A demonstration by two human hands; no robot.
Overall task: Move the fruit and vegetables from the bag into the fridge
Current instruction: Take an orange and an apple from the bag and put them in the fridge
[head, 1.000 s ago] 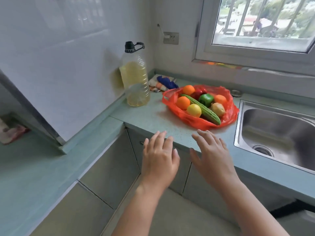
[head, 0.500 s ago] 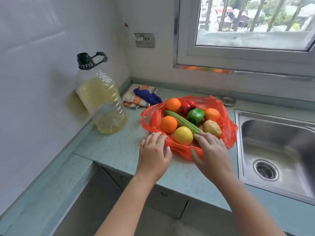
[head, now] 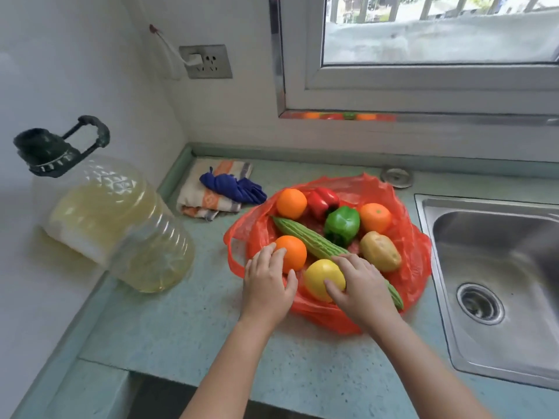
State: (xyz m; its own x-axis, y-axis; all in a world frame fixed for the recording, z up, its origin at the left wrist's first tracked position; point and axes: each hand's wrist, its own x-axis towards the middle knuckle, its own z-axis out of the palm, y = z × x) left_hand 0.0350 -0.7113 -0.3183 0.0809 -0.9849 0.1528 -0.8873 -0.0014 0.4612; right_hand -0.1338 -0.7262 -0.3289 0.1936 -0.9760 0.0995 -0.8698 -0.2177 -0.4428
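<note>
home kitchen; steel sink (head: pixel 496 267), countertop (head: pixel 196 334), oil jug (head: pixel 121 225)

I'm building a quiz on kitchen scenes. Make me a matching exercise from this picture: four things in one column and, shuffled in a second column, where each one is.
Things
1. yellow fruit
2. nearest orange
3. potato
4. blue cloth

Places
A. on the striped towel
B. in the bag, gripped by the left hand
C. in the bag beside the green pepper, in neither hand
D. in the bag, gripped by the right hand

Pairs: 1-D, 2-B, 3-C, 4-A
</note>
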